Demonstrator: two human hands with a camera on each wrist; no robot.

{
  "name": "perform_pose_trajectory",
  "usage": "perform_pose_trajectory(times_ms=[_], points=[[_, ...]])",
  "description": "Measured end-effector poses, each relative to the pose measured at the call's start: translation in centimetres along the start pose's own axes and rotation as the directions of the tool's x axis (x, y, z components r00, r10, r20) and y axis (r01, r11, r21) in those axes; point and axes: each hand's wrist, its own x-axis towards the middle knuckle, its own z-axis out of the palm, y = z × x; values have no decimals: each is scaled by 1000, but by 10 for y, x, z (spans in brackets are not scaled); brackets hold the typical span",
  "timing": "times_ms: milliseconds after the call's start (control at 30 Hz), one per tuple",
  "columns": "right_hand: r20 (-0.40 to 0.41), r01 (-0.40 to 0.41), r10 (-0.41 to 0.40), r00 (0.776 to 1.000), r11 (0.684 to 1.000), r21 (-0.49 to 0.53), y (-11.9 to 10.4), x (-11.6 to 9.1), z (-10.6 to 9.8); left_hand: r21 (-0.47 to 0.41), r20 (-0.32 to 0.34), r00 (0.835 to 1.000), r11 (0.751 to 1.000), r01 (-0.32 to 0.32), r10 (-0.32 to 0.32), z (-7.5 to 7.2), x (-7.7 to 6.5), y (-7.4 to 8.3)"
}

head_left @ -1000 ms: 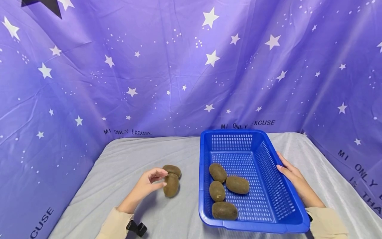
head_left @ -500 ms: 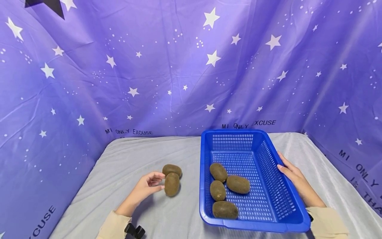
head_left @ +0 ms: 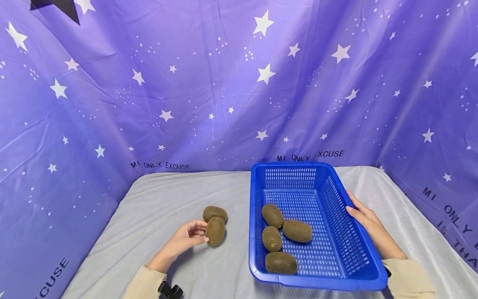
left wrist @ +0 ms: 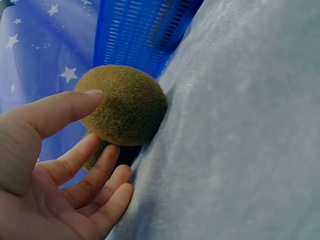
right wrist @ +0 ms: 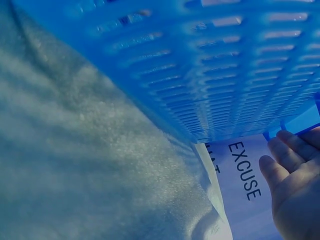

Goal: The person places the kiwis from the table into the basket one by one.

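Observation:
My left hand (head_left: 185,238) is at the left side of a brown fuzzy kiwi (head_left: 215,231) lying on the cloth. In the left wrist view the thumb (left wrist: 75,107) overlaps that kiwi, and the loosely bent fingers sit at its lower edge; a firm grip does not show. A second kiwi (head_left: 215,213) lies right behind it, partly hidden. My right hand (head_left: 373,226) holds the right rim of a blue plastic basket (head_left: 255,207), thumb at the rim and fingers along the outer side. Inside the basket, several kiwis (head_left: 297,231) lie toward the left and near end.
A pale grey cloth (head_left: 168,193) covers the table. Purple curtains (head_left: 209,83) with white stars surround it at the back and both sides. Open cloth lies between the loose kiwis and the basket.
My left hand drew back slightly from the nearer kiwi, then came in again lower down, thumb at its edge. My right hand and the basket stay in place.

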Motion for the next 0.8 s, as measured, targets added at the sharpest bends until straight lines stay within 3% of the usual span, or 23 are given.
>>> perform_pose_trajectory(times_ms=[367, 800], points=[[-1, 3, -3, 1000, 1000, 16, 1, 0, -2, -40, 48, 998, 999, 32, -30, 4, 4, -2], [7, 10, -10, 1000, 1000, 9, 2, 1, -1, -53, 97, 995, 998, 20, -14, 9, 9, -1]])
